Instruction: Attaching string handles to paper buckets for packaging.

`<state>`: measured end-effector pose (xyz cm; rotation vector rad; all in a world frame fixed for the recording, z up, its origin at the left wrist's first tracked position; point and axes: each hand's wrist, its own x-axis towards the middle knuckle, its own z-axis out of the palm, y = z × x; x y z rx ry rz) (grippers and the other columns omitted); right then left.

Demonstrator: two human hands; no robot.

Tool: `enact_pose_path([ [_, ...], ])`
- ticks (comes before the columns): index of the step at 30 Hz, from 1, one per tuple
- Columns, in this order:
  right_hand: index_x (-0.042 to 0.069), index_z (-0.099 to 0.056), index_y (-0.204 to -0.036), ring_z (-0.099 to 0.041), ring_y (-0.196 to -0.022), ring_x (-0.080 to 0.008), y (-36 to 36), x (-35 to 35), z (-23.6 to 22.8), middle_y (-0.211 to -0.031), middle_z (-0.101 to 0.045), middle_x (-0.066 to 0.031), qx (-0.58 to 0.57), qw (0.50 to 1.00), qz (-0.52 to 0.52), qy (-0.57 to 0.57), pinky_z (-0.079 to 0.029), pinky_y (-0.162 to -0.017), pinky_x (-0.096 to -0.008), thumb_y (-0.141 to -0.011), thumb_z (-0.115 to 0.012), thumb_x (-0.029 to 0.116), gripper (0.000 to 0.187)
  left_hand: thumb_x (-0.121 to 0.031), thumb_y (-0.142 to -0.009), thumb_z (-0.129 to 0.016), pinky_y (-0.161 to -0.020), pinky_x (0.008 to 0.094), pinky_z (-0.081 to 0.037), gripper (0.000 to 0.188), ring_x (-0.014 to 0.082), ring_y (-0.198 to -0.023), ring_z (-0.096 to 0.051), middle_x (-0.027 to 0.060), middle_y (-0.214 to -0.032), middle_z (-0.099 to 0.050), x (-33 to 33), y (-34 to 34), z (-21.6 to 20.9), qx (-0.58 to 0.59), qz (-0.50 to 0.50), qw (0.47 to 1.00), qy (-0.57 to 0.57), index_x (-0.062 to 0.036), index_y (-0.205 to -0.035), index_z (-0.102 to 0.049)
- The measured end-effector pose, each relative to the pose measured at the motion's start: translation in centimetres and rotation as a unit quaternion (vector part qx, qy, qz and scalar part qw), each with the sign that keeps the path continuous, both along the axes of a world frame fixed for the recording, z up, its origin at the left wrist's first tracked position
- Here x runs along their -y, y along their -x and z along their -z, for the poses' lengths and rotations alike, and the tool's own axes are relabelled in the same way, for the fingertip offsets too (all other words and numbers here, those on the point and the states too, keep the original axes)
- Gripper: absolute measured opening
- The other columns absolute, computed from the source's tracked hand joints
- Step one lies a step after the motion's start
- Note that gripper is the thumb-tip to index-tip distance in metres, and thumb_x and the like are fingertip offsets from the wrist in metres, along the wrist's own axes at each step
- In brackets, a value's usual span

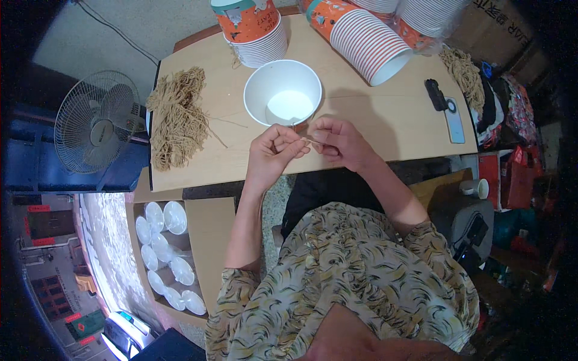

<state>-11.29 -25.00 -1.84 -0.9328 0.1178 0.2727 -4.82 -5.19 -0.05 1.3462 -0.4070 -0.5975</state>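
Over the table's near edge, my left hand (278,151) and my right hand (343,143) meet, fingertips pinched close together. Between them shows a short bit of thin tan cord (308,142), mostly covered by the fingers. Just beyond my fingertips stands a white paper bucket (283,90), its open mouth tilted toward me and nothing seen inside. A sliver of its orange outside shows by my fingers; whether they touch it I cannot tell. To the left lies a heap of tan cords (177,117), with a few loose strands reaching toward the bucket.
Stacked paper buckets stand upright (259,45) at the back and lie on their side (367,45) to the right. A phone (454,120) rests on the table (229,162) at the right. Left are a fan (99,123) and a carton (217,228) of clear plastic pieces.
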Motion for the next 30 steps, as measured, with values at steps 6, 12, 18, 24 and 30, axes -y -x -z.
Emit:
enact_pose_path([
  [6, 0.006, -0.062, -0.105, -0.044, -0.053, -0.0014, -0.2, -0.6, -0.9, -0.073, -0.06, 0.0005, 0.065, 0.986, 0.001, 0.153, -0.03, -0.045, -0.017, -0.095, -0.064, 0.015, 0.014, 0.001, -0.092, -0.066, -0.073, 0.023, -0.056, 0.01, 0.0119, -0.083, -0.07, 0.0074, -0.091, -0.071, 0.0, -0.3, 0.4, 0.002, 0.017, 1.0, 0.003, 0.0003, -0.101, -0.061],
  [12, 0.005, -0.061, -0.101, -0.052, -0.06, -0.0014, -0.6, -0.5, -0.5, -0.075, -0.061, 0.0017, 0.134, 0.967, -0.007, 0.215, -0.036, -0.049, -0.0166, -0.095, -0.064, 0.011, 0.01, 0.001, -0.092, -0.065, -0.073, 0.0228, -0.056, 0.01, 0.0112, -0.082, -0.069, 0.0068, -0.09, -0.071, -0.1, -0.2, 0.5, 0.025, 0.011, 1.0, -0.011, 0.0013, -0.102, -0.063],
  [18, 0.004, -0.06, -0.095, -0.052, -0.061, -0.0021, -0.4, -1.6, 0.5, -0.073, -0.059, 0.002, 0.19, 0.953, 0.059, 0.227, -0.038, -0.051, -0.0179, -0.094, -0.061, 0.008, 0.004, 0.001, -0.093, -0.065, -0.073, 0.0233, -0.057, 0.006, 0.0109, -0.082, -0.069, 0.0072, -0.088, -0.071, 0.1, 0.0, 0.1, 0.023, 0.0, 0.999, -0.028, 0.0018, -0.098, -0.063],
  [24, 0.005, -0.059, -0.089, -0.044, -0.051, -0.0021, 0.1, -1.7, 0.3, -0.068, -0.056, 0.0027, 0.045, 0.985, 0.075, 0.148, -0.034, -0.043, -0.0191, -0.097, -0.059, 0.017, 0.014, -0.001, -0.094, -0.064, -0.073, 0.0238, -0.057, 0.006, 0.0118, -0.082, -0.07, 0.0085, -0.089, -0.071, 0.3, 0.2, -0.3, 0.01, -0.013, 1.0, -0.017, 0.002, -0.099, -0.061],
  [30, 0.005, -0.061, -0.089, -0.041, -0.046, -0.0018, 0.3, -1.6, -0.6, -0.067, -0.057, 0.0018, 0.015, 0.991, 0.068, 0.111, -0.029, -0.038, -0.0191, -0.097, -0.059, 0.022, 0.018, 0.0, -0.094, -0.064, -0.075, 0.0243, -0.058, 0.007, 0.0125, -0.082, -0.07, 0.0091, -0.089, -0.072, 0.1, 0.0, -0.1, -0.013, -0.003, 1.0, -0.016, 0.0023, -0.099, -0.061],
])
